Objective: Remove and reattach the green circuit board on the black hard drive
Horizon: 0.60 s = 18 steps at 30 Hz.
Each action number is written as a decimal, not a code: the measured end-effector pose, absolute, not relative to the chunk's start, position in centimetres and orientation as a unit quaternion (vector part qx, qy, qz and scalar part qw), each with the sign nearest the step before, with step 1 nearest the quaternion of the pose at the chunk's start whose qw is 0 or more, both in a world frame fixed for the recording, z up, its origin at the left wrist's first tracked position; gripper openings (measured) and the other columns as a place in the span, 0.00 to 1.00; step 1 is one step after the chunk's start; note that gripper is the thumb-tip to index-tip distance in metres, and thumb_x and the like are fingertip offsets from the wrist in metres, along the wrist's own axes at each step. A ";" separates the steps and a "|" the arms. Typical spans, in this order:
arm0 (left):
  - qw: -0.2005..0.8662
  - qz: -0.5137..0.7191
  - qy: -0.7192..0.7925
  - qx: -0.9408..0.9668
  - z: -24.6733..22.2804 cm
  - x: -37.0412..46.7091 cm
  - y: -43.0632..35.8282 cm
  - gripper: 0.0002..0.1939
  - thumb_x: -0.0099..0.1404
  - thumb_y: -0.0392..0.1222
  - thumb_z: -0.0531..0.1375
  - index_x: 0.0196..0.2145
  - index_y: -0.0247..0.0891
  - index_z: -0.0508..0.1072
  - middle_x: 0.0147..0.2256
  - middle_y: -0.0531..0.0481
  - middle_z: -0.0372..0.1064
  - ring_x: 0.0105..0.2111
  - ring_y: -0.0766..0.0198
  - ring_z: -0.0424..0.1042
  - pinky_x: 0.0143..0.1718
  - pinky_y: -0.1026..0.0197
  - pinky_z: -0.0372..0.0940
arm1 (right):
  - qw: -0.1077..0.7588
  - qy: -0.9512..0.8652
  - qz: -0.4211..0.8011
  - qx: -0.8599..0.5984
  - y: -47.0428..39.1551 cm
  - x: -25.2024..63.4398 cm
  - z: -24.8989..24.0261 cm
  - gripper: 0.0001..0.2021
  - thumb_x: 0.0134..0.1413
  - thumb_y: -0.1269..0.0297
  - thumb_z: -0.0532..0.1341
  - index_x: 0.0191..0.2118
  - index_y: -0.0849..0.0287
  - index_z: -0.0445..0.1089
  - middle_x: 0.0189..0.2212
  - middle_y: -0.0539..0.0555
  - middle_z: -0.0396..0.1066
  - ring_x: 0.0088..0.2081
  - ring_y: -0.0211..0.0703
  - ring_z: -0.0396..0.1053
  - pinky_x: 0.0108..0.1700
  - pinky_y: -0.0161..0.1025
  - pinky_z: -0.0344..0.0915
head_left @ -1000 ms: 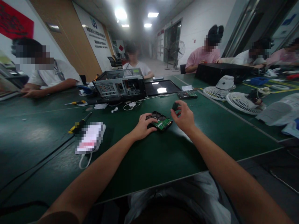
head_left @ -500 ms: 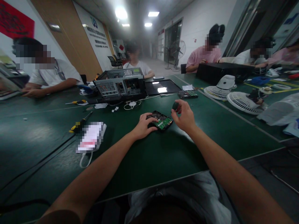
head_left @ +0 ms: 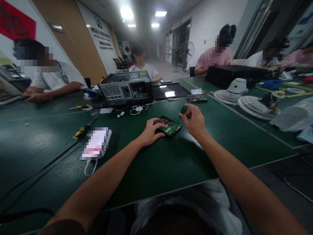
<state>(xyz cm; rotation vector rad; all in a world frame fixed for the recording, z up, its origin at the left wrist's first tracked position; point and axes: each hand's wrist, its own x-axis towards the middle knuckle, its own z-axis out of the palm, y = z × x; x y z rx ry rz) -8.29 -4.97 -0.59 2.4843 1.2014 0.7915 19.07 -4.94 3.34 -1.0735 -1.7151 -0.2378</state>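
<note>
A hard drive [head_left: 173, 128] with a green circuit board facing up lies on the green table in front of me. My left hand [head_left: 152, 132] grips its left side, thumb at the near edge and fingers over the top. Between the thumb and fingers of my right hand [head_left: 195, 121] is a small screwdriver [head_left: 183, 110] with a dark green handle. It leans, and its thin shaft points down to the drive's right edge. Whether the tip sits in a screw is too small to tell.
Beyond the drive stand an open computer case [head_left: 126, 91], a dark flat panel [head_left: 170, 91] and a second hard drive [head_left: 197, 98]. A phone [head_left: 95, 143] and a yellow-black screwdriver [head_left: 84, 130] lie left. White fan parts [head_left: 256, 106] are at right. Several people sit around the table.
My right hand has tilted the screwdriver slightly, so more of its handle and shaft shows. My left hand and the hard drive have stayed in place.
</note>
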 end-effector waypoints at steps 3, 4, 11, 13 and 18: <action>0.134 0.275 0.414 0.857 -0.7 -8.3 -4.9 0.21 0.65 0.47 0.68 0.55 0.53 0.74 0.64 0.47 0.51 0.67 0.44 0.50 0.68 0.35 0.52 | 0.524 -0.720 -0.095 -0.445 -5.1 19.0 3.4 0.19 0.66 0.59 0.60 0.61 0.49 0.63 0.40 0.54 0.67 0.34 0.43 0.68 0.40 0.48 0.73; 0.132 0.276 0.413 0.858 -0.7 -8.3 -4.9 0.21 0.65 0.47 0.68 0.55 0.53 0.74 0.64 0.47 0.51 0.67 0.44 0.50 0.68 0.35 0.52 | 0.527 -0.720 -0.094 -0.441 -5.1 19.0 3.4 0.19 0.67 0.60 0.59 0.62 0.48 0.63 0.42 0.55 0.67 0.35 0.43 0.69 0.41 0.48 0.74; 0.135 0.275 0.414 0.857 -0.6 -8.3 -4.9 0.21 0.64 0.47 0.69 0.54 0.53 0.75 0.64 0.47 0.51 0.67 0.44 0.50 0.68 0.35 0.53 | 0.568 -0.711 -0.078 -0.407 -4.6 19.0 3.2 0.20 0.65 0.63 0.61 0.60 0.49 0.62 0.54 0.59 0.64 0.49 0.51 0.71 0.45 0.52 0.78; 0.137 0.273 0.414 0.857 -0.5 -8.3 -4.9 0.21 0.64 0.47 0.69 0.55 0.53 0.74 0.64 0.47 0.51 0.67 0.44 0.50 0.67 0.35 0.53 | 0.577 -0.706 -0.074 -0.405 -4.5 19.1 3.1 0.19 0.64 0.63 0.61 0.59 0.49 0.62 0.56 0.59 0.65 0.50 0.51 0.72 0.46 0.53 0.78; 0.127 0.280 0.407 0.860 -0.6 -8.2 -5.0 0.20 0.65 0.47 0.68 0.54 0.52 0.75 0.64 0.47 0.52 0.66 0.45 0.51 0.68 0.36 0.52 | 0.577 -0.709 -0.080 -0.398 -4.5 19.1 3.1 0.18 0.64 0.63 0.62 0.58 0.50 0.62 0.56 0.59 0.68 0.50 0.51 0.73 0.50 0.54 0.77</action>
